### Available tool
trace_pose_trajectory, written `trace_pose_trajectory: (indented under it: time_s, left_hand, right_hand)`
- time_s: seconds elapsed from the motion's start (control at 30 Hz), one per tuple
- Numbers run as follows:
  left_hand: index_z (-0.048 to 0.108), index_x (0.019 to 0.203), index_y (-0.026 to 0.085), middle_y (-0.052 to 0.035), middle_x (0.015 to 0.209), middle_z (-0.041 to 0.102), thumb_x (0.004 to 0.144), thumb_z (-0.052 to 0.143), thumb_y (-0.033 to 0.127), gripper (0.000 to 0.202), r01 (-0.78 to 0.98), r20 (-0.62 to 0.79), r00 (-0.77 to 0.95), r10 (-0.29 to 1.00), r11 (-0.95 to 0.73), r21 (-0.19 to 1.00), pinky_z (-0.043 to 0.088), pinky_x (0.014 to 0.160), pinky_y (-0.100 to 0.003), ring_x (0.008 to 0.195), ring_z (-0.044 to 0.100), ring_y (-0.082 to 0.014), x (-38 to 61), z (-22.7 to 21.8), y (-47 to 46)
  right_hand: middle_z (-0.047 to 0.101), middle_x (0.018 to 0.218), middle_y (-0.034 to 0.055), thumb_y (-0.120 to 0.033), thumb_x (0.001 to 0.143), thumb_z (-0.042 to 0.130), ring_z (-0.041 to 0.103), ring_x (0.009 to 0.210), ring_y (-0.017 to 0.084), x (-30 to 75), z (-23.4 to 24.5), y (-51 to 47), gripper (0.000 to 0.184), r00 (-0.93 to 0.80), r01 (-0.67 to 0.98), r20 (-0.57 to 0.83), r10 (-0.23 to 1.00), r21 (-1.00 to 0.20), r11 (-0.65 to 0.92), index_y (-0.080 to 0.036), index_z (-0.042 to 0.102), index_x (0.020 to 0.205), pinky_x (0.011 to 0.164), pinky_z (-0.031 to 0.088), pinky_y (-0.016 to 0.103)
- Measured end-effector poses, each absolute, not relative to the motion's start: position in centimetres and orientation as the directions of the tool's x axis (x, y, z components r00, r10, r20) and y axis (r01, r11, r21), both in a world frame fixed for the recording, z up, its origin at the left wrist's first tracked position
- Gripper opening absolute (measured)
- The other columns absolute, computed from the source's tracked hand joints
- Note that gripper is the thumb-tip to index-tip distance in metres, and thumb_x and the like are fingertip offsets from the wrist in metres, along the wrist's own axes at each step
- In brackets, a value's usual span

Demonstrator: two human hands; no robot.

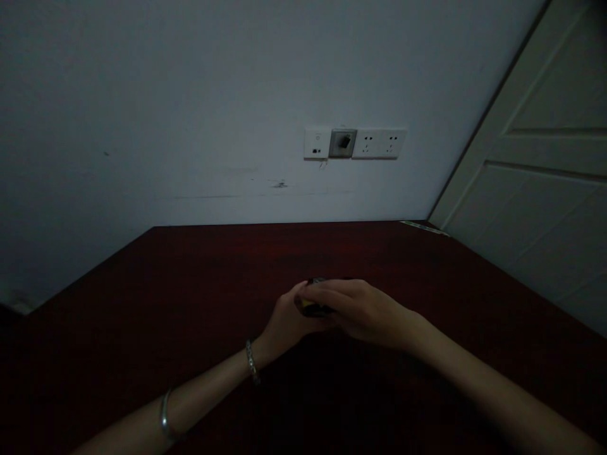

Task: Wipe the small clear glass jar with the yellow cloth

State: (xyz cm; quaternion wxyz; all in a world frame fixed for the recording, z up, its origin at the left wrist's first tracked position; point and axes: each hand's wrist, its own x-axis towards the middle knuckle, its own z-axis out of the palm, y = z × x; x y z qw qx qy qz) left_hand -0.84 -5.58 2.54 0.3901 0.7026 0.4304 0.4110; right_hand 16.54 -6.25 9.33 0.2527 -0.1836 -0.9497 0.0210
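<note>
Both of my hands meet above the dark red table, around a small dark object with a yellow patch (313,309). Its kind cannot be made out in the dim light, and fingers cover much of it. My left hand (287,319) is closed around it from the left and below. From the right, my right hand (365,313) reaches over it, fingers bent and gripping its top and near side. A beaded bracelet (251,362) and a silver bangle (164,414) circle my left arm.
The dark red table (213,265) runs back to a pale wall (190,114) with scuff marks. A row of wall sockets (378,145) is above its back edge. A panelled door (535,170) borders the right side. A thin strip (424,227) lies at the back right corner.
</note>
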Motion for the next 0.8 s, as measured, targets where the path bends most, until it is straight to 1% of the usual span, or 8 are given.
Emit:
trace_pose_trajectory:
  time_s: [0.07, 0.17, 0.3, 0.47, 0.6, 0.7, 0.77, 0.8]
  left_hand:
    - [0.06, 0.103, 0.018, -0.0037, 0.095, 0.07, 0.056, 0.081, 0.03, 0.053, 0.29, 0.223, 0.29, 0.931, -0.307, 0.906, 0.054, 0.078, -0.036, 0.086, 0.066, -0.0214, -0.6, 2.8, -5.8]
    - [0.06, 0.104, 0.018, -0.0042, 0.098, 0.07, 0.053, 0.083, 0.029, 0.057, 0.278, 0.213, 0.289, 0.933, -0.295, 0.914, 0.054, 0.081, -0.037, 0.09, 0.066, -0.022, -0.3, 3.1, -6.0]
    - [0.061, 0.103, 0.018, -0.006, 0.097, 0.07, 0.052, 0.083, 0.029, 0.057, 0.318, 0.196, 0.259, 0.946, -0.275, 0.907, 0.052, 0.083, -0.041, 0.09, 0.065, -0.0251, -0.2, 3.3, -6.2]
    - [0.06, 0.105, 0.018, -0.0063, 0.104, 0.068, 0.055, 0.081, 0.03, 0.055, 0.285, 0.239, 0.258, 0.936, -0.31, 0.907, 0.052, 0.084, -0.04, 0.093, 0.064, -0.0254, -0.3, 2.8, -5.9]
    - [0.059, 0.104, 0.017, -0.0089, 0.109, 0.067, 0.06, 0.077, 0.028, 0.049, 0.221, 0.292, 0.313, 0.904, -0.369, 0.903, 0.049, 0.09, -0.04, 0.098, 0.062, -0.0258, -1.0, 2.2, -5.4]
    - [0.058, 0.106, 0.016, -0.0085, 0.103, 0.068, 0.068, 0.07, 0.028, 0.042, 0.139, 0.298, 0.347, 0.889, -0.362, 0.922, 0.048, 0.09, -0.039, 0.096, 0.063, -0.024, -1.4, 2.2, -5.2]
    - [0.059, 0.104, 0.016, -0.0077, 0.101, 0.069, 0.069, 0.069, 0.028, 0.038, 0.092, 0.273, 0.356, 0.894, -0.324, 0.941, 0.049, 0.088, -0.038, 0.094, 0.063, -0.0229, -1.3, 2.6, -5.1]
    - [0.06, 0.102, 0.016, -0.0072, 0.1, 0.069, 0.067, 0.072, 0.027, 0.039, 0.08, 0.248, 0.35, 0.903, -0.292, 0.953, 0.049, 0.086, -0.038, 0.092, 0.064, -0.0227, -1.1, 2.8, -5.1]
  right_hand:
    - [0.065, 0.114, 0.0127, -0.004, 0.085, 0.044, 0.063, 0.104, 0.019, 17.0, 9.4, -5.6, 0.038, -0.76, 0.399, 0.508, 0.406, -0.128, 0.908, -0.012, 0.048, 0.122, 0.087, 0.054, 0.033]
    - [0.064, 0.116, 0.0144, -0.004, 0.085, 0.045, 0.061, 0.108, 0.021, 17.2, 9.2, -4.8, 0.037, -0.754, 0.467, 0.497, 0.429, -0.053, 0.883, -0.01, 0.05, 0.121, 0.089, 0.053, 0.037]
    - [0.063, 0.116, 0.0168, -0.008, 0.085, 0.05, 0.06, 0.109, 0.024, 16.7, 8.8, -4.8, 0.035, -0.81, 0.44, 0.452, 0.375, 0.045, 0.897, -0.008, 0.052, 0.12, 0.09, 0.053, 0.04]
    - [0.064, 0.111, 0.0199, -0.007, 0.085, 0.052, 0.062, 0.104, 0.027, 15.9, 9.2, -5.9, 0.031, -0.835, 0.393, 0.468, 0.29, 0.137, 0.909, -0.003, 0.054, 0.115, 0.091, 0.051, 0.041]
    - [0.066, 0.108, 0.0173, -0.01, 0.088, 0.049, 0.062, 0.102, 0.025, 15.0, 9.6, -7.2, 0.026, -0.863, 0.362, 0.413, 0.29, 0.106, 0.926, -0.007, 0.056, 0.112, 0.089, 0.052, 0.04]
    - [0.067, 0.106, 0.0139, -0.009, 0.088, 0.046, 0.063, 0.099, 0.024, 15.0, 9.9, -7.9, 0.028, -0.887, 0.325, 0.353, 0.297, 0.02, 0.946, -0.01, 0.054, 0.115, 0.085, 0.053, 0.038]
    - [0.066, 0.109, 0.013, -0.007, 0.087, 0.045, 0.063, 0.1, 0.022, 15.5, 10.1, -7.9, 0.033, -0.869, 0.304, 0.388, 0.308, -0.074, 0.95, -0.011, 0.052, 0.119, 0.084, 0.054, 0.035]
    - [0.066, 0.11, 0.0126, -0.007, 0.087, 0.044, 0.063, 0.101, 0.021, 16.0, 10.2, -7.7, 0.035, -0.839, 0.304, 0.436, 0.325, -0.121, 0.945, -0.012, 0.051, 0.121, 0.084, 0.054, 0.033]
